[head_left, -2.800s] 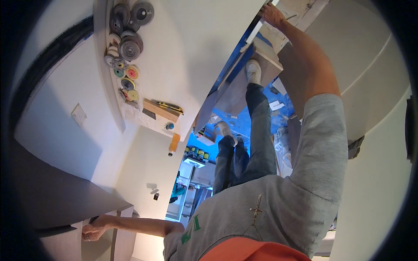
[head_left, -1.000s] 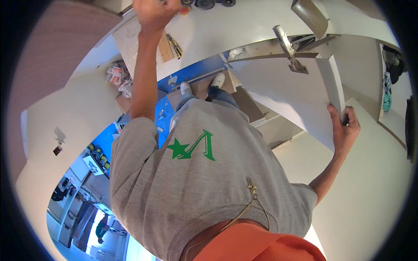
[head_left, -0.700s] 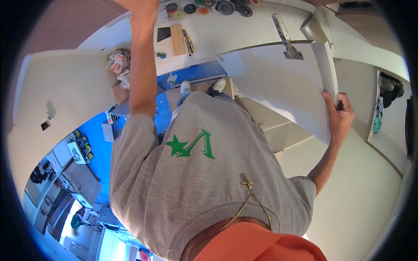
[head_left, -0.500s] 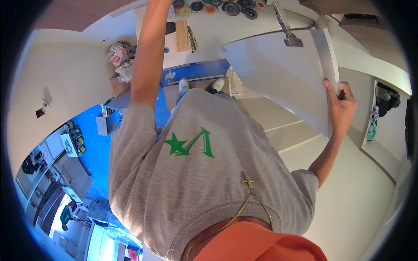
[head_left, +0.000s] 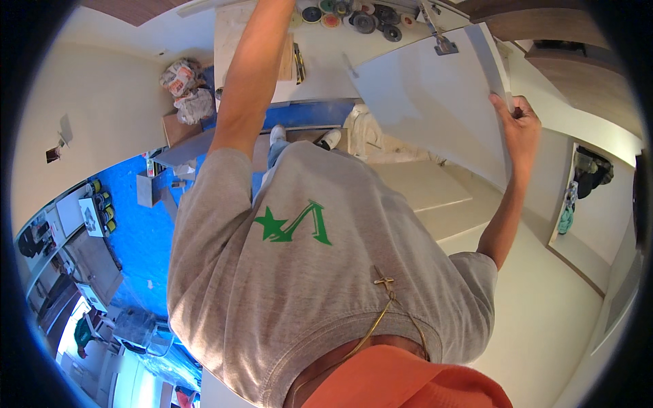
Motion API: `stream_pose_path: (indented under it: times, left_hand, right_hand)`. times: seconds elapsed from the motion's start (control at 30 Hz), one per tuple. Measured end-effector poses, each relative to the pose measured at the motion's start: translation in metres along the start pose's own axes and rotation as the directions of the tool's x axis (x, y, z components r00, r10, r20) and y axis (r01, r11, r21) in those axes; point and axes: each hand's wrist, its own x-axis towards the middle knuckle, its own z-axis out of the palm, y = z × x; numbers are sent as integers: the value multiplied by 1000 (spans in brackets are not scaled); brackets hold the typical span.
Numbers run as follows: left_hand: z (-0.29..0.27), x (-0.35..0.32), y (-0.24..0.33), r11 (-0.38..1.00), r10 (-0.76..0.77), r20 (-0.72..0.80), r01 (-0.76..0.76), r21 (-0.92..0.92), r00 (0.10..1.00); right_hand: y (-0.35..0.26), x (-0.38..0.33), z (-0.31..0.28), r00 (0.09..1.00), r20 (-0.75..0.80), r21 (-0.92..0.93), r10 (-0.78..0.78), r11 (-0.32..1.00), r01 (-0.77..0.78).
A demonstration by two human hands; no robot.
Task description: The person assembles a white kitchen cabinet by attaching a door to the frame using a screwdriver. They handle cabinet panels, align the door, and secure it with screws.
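A white cabinet door panel (head_left: 435,102) hangs at upper right, with a metal cabinet hinge (head_left: 445,44) fixed near its far edge. My right hand (head_left: 520,126) is closed on the panel's right edge, the thumb on the face nearer the middle and the fingers round the other side. My left forearm (head_left: 248,81) reaches up past the top of the picture. The left hand lies outside the view, so what it touches is hidden.
Several round discs (head_left: 365,20) and yellow-black cutters (head_left: 299,62) lie on a pale surface beyond. Plastic bags (head_left: 194,105) sit at left. Blue covering (head_left: 143,238) spreads over the floor; a distant person (head_left: 83,333) is at lower left. Dark wooden panels (head_left: 585,68) overhang at upper right.
The view has shifted a little, so the door panel and my right hand appear higher and slightly left. My left forearm has swung to the right. My right hand keeps its grip.
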Motion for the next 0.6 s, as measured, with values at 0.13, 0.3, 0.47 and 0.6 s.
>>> stream_pose_path:
  times: [0.13, 0.3, 0.47, 0.6]
  left_hand:
    - [-9, 4, 10, 999, -34, 33, 33, 3, 999]
    - [-45, 8, 27, 997, -73, 84, 72, 15, 994]
    - [-99, 6, 39, 999, -12, 69, 9, 40, 998]
    - [-160, 4, 32, 969, 5, 90, 18, -248, 996]
  right_hand:
    - [10, 6, 1, 999, 25, 39, 27, 999, -28]
    - [17, 13, 0, 999, 7, -27, -51, 998, 51]
    - [21, 21, -1, 1000, 20, -63, -7, 998, 8]
    - [23, 32, -1, 999, -4, -104, -36, 994, 35]
